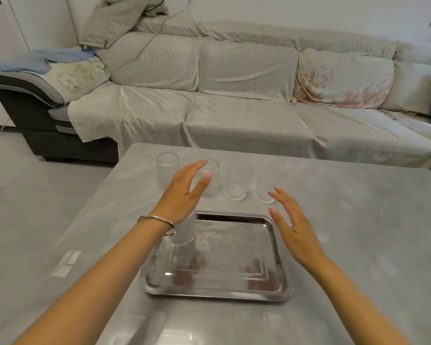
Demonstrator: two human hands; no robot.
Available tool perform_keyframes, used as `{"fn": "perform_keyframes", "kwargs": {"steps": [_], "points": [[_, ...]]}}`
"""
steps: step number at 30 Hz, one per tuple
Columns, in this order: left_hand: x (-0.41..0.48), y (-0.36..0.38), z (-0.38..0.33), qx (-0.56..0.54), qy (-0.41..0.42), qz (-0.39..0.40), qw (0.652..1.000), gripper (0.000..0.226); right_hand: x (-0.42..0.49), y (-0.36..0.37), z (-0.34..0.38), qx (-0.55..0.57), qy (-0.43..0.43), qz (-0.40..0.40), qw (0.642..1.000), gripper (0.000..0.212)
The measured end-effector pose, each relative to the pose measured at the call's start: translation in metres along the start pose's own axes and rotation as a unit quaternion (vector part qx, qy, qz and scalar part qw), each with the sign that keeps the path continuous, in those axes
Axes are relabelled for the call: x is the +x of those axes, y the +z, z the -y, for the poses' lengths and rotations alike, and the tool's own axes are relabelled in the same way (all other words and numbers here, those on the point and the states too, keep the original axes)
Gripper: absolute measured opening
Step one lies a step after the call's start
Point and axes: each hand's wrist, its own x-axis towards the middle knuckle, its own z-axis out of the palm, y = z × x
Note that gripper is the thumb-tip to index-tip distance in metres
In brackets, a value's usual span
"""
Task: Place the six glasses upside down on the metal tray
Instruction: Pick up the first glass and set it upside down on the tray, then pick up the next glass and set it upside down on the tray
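One glass [181, 232] stands inverted on the metal tray [234, 290].

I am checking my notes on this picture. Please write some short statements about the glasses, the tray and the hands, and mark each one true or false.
1. A glass stands on the metal tray, at its far left corner. True.
2. The left hand holds a glass in a closed grip. False: its fingers are spread and it holds nothing.
3. Four glasses stand in a row on the table beyond the tray. True.
4. The right hand rests flat on the tray. False: it is open, raised over the tray's right edge.
5. A bracelet is on the left wrist. True.
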Motion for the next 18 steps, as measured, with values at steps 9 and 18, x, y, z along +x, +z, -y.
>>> {"fn": "perform_keyframes", "kwargs": {"steps": [9, 18], "points": [[0.044, 0.141, -0.005, -0.022, -0.050, 0.140, 0.989, 0.061, 0.015, -0.075, -0.090, 0.055, 0.147, -0.074, 0.985, 0.065], [0.072, 0.225, 0.004, -0.082, -0.075, 0.176, 0.978, 0.064, 0.030, -0.055, -0.153, 0.165, 0.156, -0.034, 0.973, 0.058]]}}
